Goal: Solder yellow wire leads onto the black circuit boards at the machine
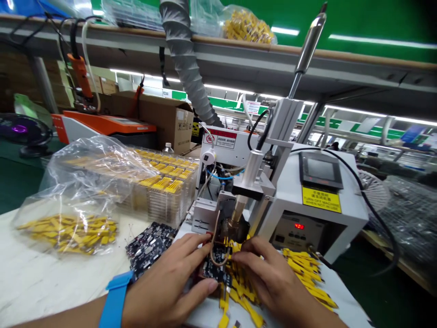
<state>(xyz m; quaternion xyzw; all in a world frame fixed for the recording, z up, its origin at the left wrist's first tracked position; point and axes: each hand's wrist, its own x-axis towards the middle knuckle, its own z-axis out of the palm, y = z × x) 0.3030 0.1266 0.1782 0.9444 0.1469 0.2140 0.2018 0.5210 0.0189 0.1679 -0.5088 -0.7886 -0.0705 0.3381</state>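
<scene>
A small black circuit board (213, 263) sits in a fixture under the tip of a benchtop soldering machine (236, 214). My left hand (177, 278), with a blue wrist strap (116, 298), holds the board's left side, index finger at its far end and thumb at its near end. My right hand (264, 269) is closed at the board's right side, its fingertips pinched at a yellow flex cable (235, 248); the fingers partly hide it. More yellow flex cables (246, 300) lie loose beneath the right hand. A thin tan tube (213, 246) curves down over the board.
Stacked circuit boards (150, 246) lie left of my left hand. Behind them are a plastic bag of yellow cables (68, 232) and clear stacked trays (170, 200). A cable pile (307, 278) lies right of my right hand, before the machine's control box (321, 182).
</scene>
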